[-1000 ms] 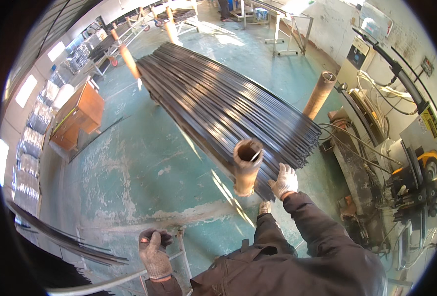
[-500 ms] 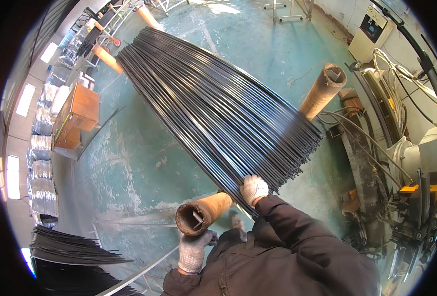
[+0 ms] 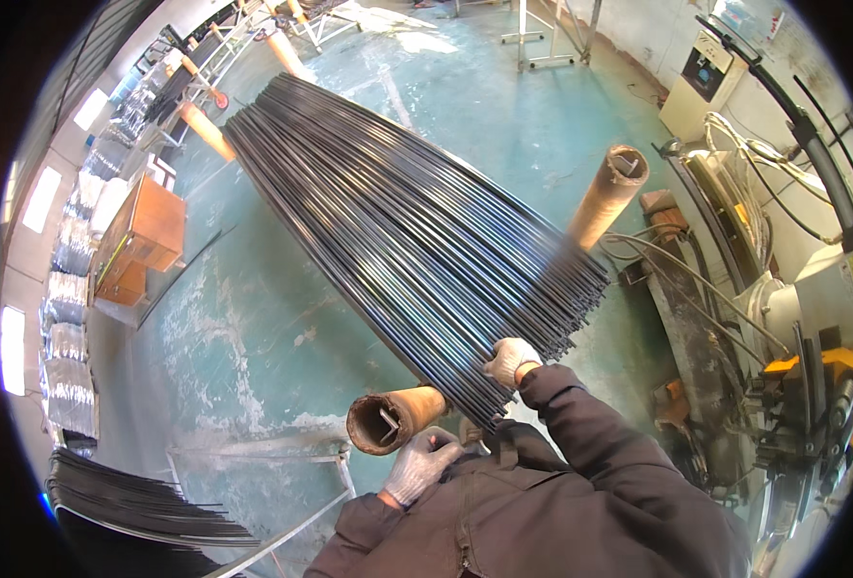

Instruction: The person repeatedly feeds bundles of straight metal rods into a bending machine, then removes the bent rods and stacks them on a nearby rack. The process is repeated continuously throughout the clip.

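A broad layer of long, thin black rods (image 3: 388, 212) stretches from the far left toward me, with their cut ends fanned out on the near right. My right hand (image 3: 512, 362), in a whitish glove, is at the near end of the rods, its fingers curled against the ones on top. Beside a brown tube (image 3: 402, 416) fitted over a metal post, my left hand (image 3: 422, 466) is gloved too, with bent fingers drawn together and nothing visible in them. Another brown tube (image 3: 611, 197) stands upright at the rods' right side.
At the right are a machine with a yellow part (image 3: 836, 371), coiled hoses (image 3: 749, 154) and a control box (image 3: 701, 77). Cardboard boxes (image 3: 145, 231) stand at the left. More black strips (image 3: 137, 506) hang at the lower left beside a metal frame (image 3: 335, 472).
My left hand has moved from below the near tube to its right, closer to the rods. My right hand has shifted slightly right along the rods' ends. The whole view has turned a little.
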The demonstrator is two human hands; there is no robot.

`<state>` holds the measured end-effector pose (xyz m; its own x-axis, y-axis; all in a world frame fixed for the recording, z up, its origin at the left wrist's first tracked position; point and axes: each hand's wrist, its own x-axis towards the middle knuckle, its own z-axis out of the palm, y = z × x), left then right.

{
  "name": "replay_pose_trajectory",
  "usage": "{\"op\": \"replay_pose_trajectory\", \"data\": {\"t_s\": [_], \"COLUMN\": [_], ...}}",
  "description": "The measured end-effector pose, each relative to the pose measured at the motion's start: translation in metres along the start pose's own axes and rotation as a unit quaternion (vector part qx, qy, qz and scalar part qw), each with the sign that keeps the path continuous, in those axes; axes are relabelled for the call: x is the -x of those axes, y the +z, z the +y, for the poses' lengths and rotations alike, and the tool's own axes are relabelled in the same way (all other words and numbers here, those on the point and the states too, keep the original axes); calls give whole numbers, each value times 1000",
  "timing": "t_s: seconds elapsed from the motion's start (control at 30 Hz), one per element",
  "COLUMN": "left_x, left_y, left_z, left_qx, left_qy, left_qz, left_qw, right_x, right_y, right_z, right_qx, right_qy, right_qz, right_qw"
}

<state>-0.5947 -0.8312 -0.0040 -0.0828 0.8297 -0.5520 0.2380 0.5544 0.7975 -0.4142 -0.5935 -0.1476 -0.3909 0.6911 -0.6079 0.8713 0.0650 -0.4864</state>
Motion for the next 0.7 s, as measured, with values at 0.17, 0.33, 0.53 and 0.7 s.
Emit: {"op": "replay_pose_trajectory", "data": {"t_s": [0.17,0.33,0.53,0.7], "left_x": [-25,-78,-141,-113], "left_y": [15,40,66,97], "left_z": [-14,-41,-31,8], "left_qx": [104,338,598,569], "left_qy": [7,-38,-39,-101], "left_qz": [-45,-93,-77,-126], "left_qw": [994,936,797,807], "right_x": [62,225,514,533], "right_y": [-22,-15,29,79], "right_z": [14,76,136,143], "right_qx": [-15,-8,77,86], "right_qy": [-3,104,346,292], "right_qz": [74,54,109,259], "right_qw": [997,993,929,917]}}
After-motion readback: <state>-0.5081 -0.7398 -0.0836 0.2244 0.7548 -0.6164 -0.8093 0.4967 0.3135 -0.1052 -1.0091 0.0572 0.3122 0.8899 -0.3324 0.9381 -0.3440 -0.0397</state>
